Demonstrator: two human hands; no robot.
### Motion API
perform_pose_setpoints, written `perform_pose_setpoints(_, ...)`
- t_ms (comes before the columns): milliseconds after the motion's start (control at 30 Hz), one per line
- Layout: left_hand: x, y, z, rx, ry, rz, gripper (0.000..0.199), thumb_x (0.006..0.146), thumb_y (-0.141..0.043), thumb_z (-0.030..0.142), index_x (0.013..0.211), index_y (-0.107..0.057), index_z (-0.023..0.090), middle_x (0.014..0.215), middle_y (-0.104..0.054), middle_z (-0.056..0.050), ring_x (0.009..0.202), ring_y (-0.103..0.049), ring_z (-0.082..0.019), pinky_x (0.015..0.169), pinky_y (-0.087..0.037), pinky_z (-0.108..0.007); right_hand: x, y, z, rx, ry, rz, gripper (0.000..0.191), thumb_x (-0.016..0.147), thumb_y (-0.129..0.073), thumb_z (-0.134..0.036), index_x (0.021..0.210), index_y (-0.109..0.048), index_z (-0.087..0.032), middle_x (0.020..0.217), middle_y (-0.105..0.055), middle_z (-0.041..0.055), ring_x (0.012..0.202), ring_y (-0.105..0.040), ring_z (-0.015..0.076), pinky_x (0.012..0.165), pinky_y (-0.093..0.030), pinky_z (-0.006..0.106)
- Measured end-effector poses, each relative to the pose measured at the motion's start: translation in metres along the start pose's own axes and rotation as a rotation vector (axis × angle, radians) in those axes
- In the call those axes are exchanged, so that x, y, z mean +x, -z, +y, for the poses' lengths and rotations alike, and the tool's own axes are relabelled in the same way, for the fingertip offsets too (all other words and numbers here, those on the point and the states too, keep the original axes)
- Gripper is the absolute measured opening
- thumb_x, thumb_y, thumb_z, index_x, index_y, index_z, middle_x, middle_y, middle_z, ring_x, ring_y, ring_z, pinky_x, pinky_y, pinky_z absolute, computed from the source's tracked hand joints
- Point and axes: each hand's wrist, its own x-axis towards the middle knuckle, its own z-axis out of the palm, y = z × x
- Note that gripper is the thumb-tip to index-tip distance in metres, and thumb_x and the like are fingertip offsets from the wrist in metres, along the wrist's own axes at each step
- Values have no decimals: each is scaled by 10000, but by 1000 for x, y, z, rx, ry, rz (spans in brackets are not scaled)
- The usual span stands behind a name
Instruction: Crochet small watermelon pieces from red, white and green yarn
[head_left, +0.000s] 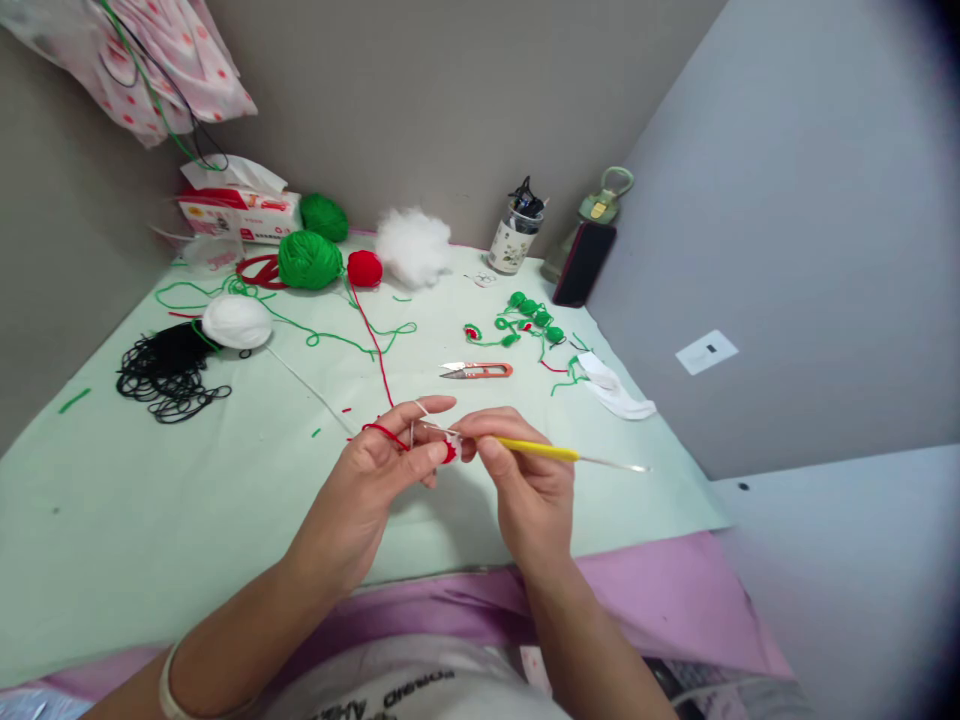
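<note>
Between the thumb and fingers of my left hand [386,460] is a small red and white crochet piece [451,449]. Red yarn [379,350] and white yarn [311,390] run over that hand's fingers, and its index finger is stretched out. My right hand [529,480] grips a yellow-handled crochet hook [544,449], one metal end at the crochet piece, the other pointing right. The red strand leads back to a red yarn ball [365,268], the white one to a white yarn ball [238,322]. Fingers partly hide the piece.
Thread snips [480,371] lie beyond my hands, with green crocheted pieces [529,315] to their right. Behind are green yarn balls [310,260], white stuffing [413,247], a tissue pack [240,213], a pen cup [514,240], a phone [585,263] and a bottle [600,205]. Black cord [169,370] lies left.
</note>
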Motion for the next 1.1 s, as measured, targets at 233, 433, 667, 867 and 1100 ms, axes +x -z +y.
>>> perform_pose_setpoints(233, -1, 5, 1, 2, 62, -43, 318, 835, -815, 254, 1153, -808, 253, 886, -675, -7, 699, -547, -119, 694, -477, -255, 0, 7, -5, 182, -121, -18, 251, 1040, -562, -371, 913, -709, -214, 872, -758, 58, 680, -664, 171, 648, -571, 342)
perform_pose_setpoints(433, -1, 2, -4, 48, -40, 37, 423, 813, -850, 247, 1228, -772, 267, 845, -647, 17, 742, -574, -122, 746, -519, -242, -12, 3, -5, -450, 355, -124, 264, 1008, -553, -143, 1158, -720, -281, 1041, -767, 80, 933, -713, 225, 787, -585, 383)
perform_pose_setpoints(667, 2, 4, 0, -240, 177, 0, 429, 796, -862, 180, 1213, -760, 155, 666, -512, 66, 525, -391, -40, 483, -436, -140, -7, 2, -6, -231, 220, 27, 243, 1039, -530, -211, 1064, -764, -274, 943, -730, 67, 804, -676, 204, 707, -572, 382)
perform_pose_setpoints(867, -1, -1, -1, -34, 21, -37, 446, 831, -852, 238, 1261, -736, 226, 781, -636, 42, 521, -435, -38, 452, -435, -137, 2, 0, -8, -134, 94, -58, 186, 1021, -605, -230, 1041, -783, -280, 966, -752, 48, 899, -682, 210, 784, -563, 383)
perform_pose_setpoints(1100, -1, -2, -4, -98, 62, 17, 508, 826, -855, 249, 1313, -713, 218, 648, -480, 84, 489, -314, -40, 408, -359, -113, -9, 0, 4, -481, 341, -87, 360, 970, -624, -126, 1232, -752, -337, 1152, -731, 79, 1036, -693, 243, 859, -582, 413)
